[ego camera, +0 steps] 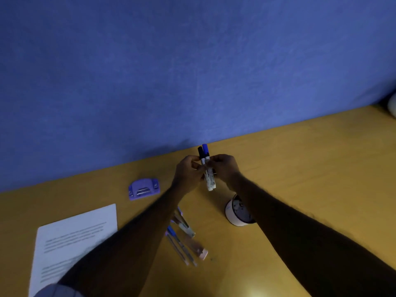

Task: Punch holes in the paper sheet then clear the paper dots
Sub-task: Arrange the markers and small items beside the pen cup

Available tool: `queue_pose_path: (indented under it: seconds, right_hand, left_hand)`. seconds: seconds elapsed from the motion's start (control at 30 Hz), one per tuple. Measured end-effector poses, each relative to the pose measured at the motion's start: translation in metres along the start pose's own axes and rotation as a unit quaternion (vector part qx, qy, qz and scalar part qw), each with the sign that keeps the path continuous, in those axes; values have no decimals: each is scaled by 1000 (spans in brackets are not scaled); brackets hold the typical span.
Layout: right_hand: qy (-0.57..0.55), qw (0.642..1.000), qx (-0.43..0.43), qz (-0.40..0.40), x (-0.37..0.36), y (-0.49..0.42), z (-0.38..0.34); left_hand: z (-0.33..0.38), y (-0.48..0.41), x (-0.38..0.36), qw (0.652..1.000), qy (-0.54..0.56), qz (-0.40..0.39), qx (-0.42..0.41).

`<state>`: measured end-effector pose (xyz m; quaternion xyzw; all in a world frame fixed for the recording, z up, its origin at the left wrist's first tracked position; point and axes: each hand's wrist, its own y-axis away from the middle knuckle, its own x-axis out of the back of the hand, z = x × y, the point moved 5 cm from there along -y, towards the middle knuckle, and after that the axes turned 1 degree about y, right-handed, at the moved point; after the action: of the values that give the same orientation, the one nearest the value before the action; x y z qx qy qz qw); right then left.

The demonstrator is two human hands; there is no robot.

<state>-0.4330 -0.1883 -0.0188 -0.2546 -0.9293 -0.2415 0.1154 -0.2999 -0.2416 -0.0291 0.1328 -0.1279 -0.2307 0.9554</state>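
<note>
Where the hands meet: left hand [188, 174] and right hand [226, 168], fingers curled round two markers [210, 183] above the table [300, 168].
Hole punch [144, 189]: on table, left of hands, untouched.
Paper sheet [77, 228]: flat, near left; forearm crosses its corner, touching I think.

The purple hole punch [144, 189] sits flat on its base, left of the fingers [194, 165] and slightly nearer the person, while the white printed paper sheet [72, 236] lies flat farther left, well apart from them.
</note>
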Motion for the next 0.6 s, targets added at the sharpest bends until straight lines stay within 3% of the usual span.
queue_pose_path:
  seconds: [0.13,0.33,0.6]
  right_hand:
    - [2,999,-46,-16,7,-36,7]
    - [83,995,-43,-22,9,-68,17]
    - [155,988,-20,13,4,-85,22]
  left_hand:
    - [-6,-36,-17,999,-23,10,29]
    - [-17,-59,-36,995,-68,38,62]
    - [-8,-63,-37,982,-165,89,21]
